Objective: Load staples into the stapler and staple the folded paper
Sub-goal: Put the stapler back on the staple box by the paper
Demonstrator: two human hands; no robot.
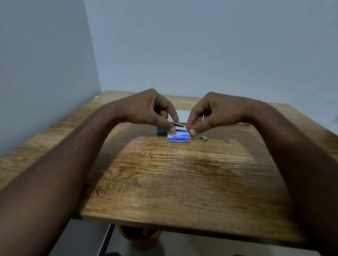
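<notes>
Both hands met over a small blue staple box (178, 138) on the wooden bench (166, 176). The left hand (150, 109) and right hand (212, 112) each pinched an end of a thin silvery piece, probably a staple strip (181, 129). Loading seemed under way; next, the strip needed seating in the stapler (161, 130), mostly hidden. Paper (183, 113) lay behind; loose staples (204, 138) sat right of the box.
</notes>
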